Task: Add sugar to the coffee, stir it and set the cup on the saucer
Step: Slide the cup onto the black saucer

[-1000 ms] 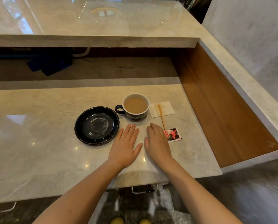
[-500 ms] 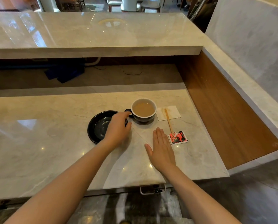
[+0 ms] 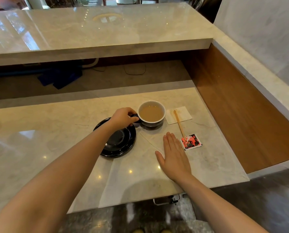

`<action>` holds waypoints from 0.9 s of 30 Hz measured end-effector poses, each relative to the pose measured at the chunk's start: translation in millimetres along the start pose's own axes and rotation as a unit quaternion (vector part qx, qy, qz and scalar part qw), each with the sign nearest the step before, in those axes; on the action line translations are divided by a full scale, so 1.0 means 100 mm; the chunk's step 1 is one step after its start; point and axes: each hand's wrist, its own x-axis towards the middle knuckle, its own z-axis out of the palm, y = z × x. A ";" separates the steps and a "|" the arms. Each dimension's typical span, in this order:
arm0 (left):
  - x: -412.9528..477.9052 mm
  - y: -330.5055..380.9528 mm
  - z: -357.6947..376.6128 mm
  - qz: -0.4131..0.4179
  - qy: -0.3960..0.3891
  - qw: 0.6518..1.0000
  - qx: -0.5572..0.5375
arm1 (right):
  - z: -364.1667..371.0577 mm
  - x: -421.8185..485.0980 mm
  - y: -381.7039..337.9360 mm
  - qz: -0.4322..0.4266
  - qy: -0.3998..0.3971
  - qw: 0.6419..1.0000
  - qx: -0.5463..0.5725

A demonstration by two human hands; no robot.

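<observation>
At the frame's centre we see the left hand pinching the coffee cup's handle, cup on the marble counter beside the black saucer. The right hand lies flat, fingers spread, beside the sugar packet and wooden stirrer.

One wide-angle head camera looks forward and down from above the desk. Both forearms reach in from the bottom edge, close beneath it.

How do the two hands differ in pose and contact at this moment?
The left hand is curled, fingers pinching the cup's handle; the right hand lies flat, fingers straight. The left reaches over the saucer; the right rests on the countertop beside the sugar packet. Both are bare.
</observation>
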 end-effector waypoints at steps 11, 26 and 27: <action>0.23 -0.07 -0.22 0.012 -0.176 0.984 0.012 | -0.01 0.00 0.01 0.001 -0.005 1.000 0.005; 0.26 -0.12 -0.18 -0.020 -0.222 0.965 -0.137 | -0.06 0.00 -0.03 0.004 -0.012 1.000 0.017; 0.26 -0.12 -0.17 -0.030 -0.221 0.961 -0.161 | -0.06 0.00 -0.03 0.004 -0.012 1.000 0.016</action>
